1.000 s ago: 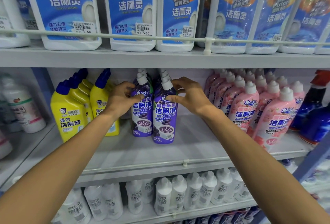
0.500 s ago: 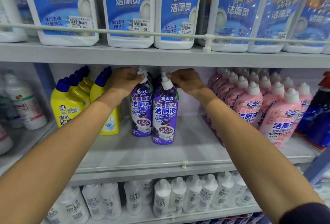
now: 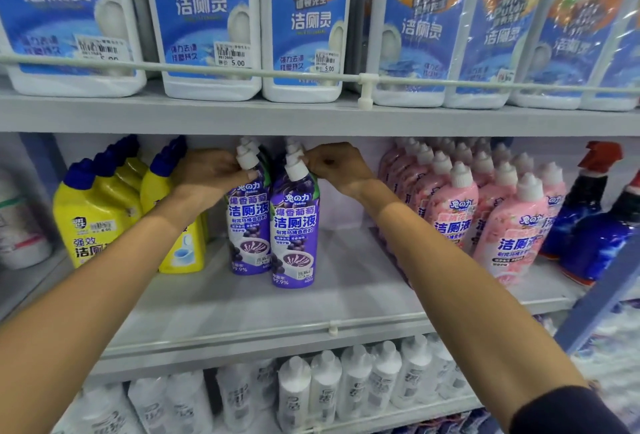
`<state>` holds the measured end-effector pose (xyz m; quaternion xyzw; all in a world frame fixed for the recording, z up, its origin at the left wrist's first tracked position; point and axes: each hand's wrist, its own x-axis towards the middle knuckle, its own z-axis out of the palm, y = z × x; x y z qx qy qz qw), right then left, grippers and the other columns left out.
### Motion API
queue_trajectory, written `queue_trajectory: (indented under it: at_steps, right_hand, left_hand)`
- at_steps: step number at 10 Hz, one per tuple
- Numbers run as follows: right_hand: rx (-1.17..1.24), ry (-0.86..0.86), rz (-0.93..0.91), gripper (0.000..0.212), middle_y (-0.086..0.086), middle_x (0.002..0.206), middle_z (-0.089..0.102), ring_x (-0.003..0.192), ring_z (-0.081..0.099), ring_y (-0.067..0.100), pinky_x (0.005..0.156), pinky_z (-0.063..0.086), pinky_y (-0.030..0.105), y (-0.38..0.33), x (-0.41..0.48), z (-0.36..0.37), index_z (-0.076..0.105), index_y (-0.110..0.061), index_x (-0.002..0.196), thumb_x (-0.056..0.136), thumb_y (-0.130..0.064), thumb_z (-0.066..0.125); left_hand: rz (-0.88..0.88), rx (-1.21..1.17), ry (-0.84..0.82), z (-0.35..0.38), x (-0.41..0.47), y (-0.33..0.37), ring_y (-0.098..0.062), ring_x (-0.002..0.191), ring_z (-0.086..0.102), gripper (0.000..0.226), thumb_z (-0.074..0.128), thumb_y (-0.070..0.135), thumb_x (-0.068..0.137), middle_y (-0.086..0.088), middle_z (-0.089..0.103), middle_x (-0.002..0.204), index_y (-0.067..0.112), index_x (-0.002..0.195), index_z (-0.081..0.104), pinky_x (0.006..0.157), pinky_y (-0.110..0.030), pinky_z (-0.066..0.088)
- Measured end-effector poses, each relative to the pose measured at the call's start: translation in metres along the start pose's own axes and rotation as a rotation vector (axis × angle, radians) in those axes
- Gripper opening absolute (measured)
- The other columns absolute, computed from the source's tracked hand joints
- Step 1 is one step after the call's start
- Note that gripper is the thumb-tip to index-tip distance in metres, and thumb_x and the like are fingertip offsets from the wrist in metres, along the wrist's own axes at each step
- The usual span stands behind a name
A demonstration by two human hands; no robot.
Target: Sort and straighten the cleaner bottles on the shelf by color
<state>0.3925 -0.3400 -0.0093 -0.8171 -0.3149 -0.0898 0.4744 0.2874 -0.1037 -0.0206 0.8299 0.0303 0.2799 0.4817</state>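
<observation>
Head view: purple bottles (image 3: 294,236) stand in two short rows mid-shelf (image 3: 346,302), set back from its front edge, between yellow bottles (image 3: 93,212) and pink bottles (image 3: 485,212). Left hand (image 3: 207,174) curls round the neck of the left front one; right hand (image 3: 336,167) pinches the right front one's neck. Held so high, a tug could, I judge, tip either bottle forward or knock the rows behind askew

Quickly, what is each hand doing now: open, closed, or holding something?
Left hand: closed, gripping the neck of the left purple bottle.
Right hand: closed, pinching the right purple bottle at its cap.
</observation>
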Motion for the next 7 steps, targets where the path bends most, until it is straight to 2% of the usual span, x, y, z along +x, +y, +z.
queue_trajectory:
  at_steps: [1,2,4,5,6,7]
  right_hand:
    - [0.033,0.033,0.026,0.021,0.006,0.097,0.077,0.087,0.064,0.008,0.090,0.058,0.040,0.008,-0.006,0.005,0.078,-0.004,0.101,0.091,-0.022,0.077]
    - [0.034,0.061,0.046,0.026,-0.001,0.096,0.073,0.087,0.063,0.009,0.085,0.053,0.027,0.009,-0.011,0.010,0.077,-0.005,0.108,0.092,-0.024,0.076]
    - [-0.085,0.083,0.098,0.030,0.004,0.114,0.076,0.098,0.064,0.010,0.082,0.042,0.018,-0.006,-0.020,0.012,0.077,-0.010,0.114,0.096,-0.032,0.069]
    - [-0.172,0.053,0.152,0.035,0.003,0.098,0.076,0.091,0.064,0.015,0.074,0.042,0.023,-0.011,-0.025,0.011,0.078,-0.012,0.104,0.099,-0.042,0.062]
    - [-0.123,0.040,0.220,0.042,0.002,0.089,0.072,0.090,0.067,0.024,0.080,0.051,0.031,-0.016,-0.039,0.005,0.075,-0.014,0.094,0.101,-0.050,0.055]
    - [-0.129,0.015,0.206,0.042,0.007,0.091,0.066,0.088,0.059,0.024,0.073,0.041,0.029,-0.027,-0.071,-0.002,0.068,-0.008,0.095,0.107,-0.042,0.045]
  left_hand:
    - [-0.037,-0.058,0.007,0.005,-0.012,-0.011,0.007,0.060,0.062,0.029,0.081,0.008,0.082,0.000,0.074,0.079,-0.009,0.104,0.070,0.053,-0.008,0.046]
    - [-0.049,-0.123,0.023,0.006,-0.015,-0.015,0.011,0.061,0.065,0.034,0.081,0.005,0.082,0.005,0.070,0.083,-0.007,0.111,0.068,0.056,-0.006,0.048]
    - [-0.037,-0.107,0.003,0.004,-0.017,-0.013,0.013,0.066,0.065,0.035,0.080,0.007,0.084,0.000,0.070,0.090,-0.004,0.115,0.068,0.061,-0.006,0.050]
    - [-0.049,-0.081,-0.030,0.002,-0.022,-0.014,0.007,0.072,0.066,0.033,0.076,0.012,0.088,-0.011,0.074,0.104,0.001,0.118,0.069,0.066,-0.010,0.051]
    - [-0.101,-0.012,-0.008,-0.002,-0.035,-0.014,-0.006,0.078,0.064,0.018,0.075,0.022,0.090,-0.010,0.073,0.103,0.013,0.105,0.070,0.073,-0.022,0.048]
    - [-0.170,-0.004,0.013,-0.005,-0.058,-0.010,-0.023,0.096,0.068,0.016,0.075,0.028,0.090,-0.006,0.073,0.101,0.022,0.103,0.068,0.084,-0.034,0.054]
